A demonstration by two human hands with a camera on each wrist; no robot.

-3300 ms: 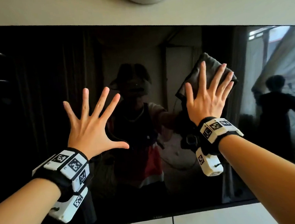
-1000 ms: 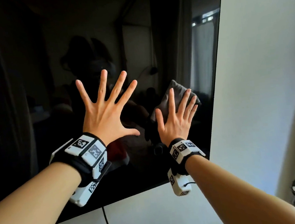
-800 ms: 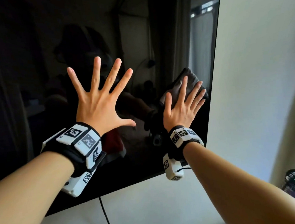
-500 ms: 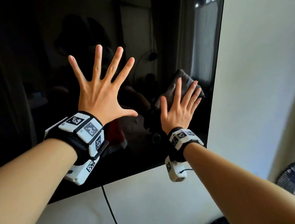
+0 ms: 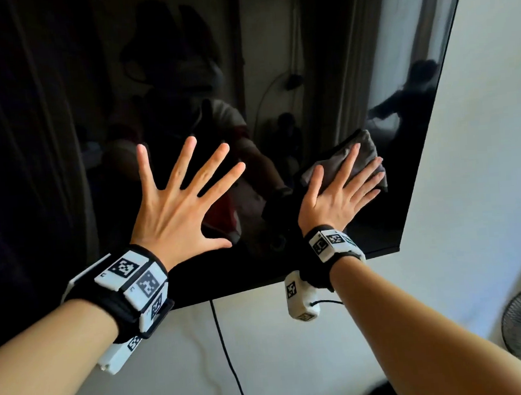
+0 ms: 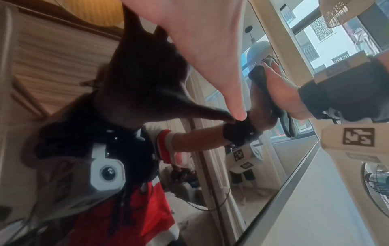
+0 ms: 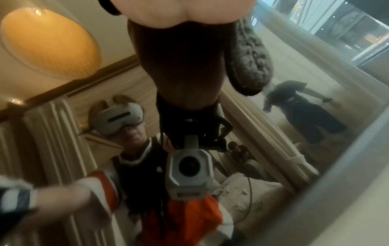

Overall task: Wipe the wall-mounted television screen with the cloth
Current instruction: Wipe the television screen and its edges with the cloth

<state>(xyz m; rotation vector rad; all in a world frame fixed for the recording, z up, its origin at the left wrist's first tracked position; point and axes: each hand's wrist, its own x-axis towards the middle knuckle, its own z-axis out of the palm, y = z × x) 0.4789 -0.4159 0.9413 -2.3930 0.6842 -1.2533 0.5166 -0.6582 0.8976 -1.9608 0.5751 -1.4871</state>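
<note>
Right hand (image 5: 334, 199) flat on cloth (image 5: 360, 155) | left hand (image 5: 173, 210) splayed | wrist views: reflections only

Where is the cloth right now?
In the head view the grey cloth lies flat against the television screen under the right hand, near the screen's lower right corner.

The left hand (image 6: 202, 50) spreads flat against the television screen (image 6: 263, 166), thumb tip touching the glass. Just beyond it, the right hand (image 6: 282, 93) presses the dark cloth (image 6: 260, 78) against the screen.
</note>
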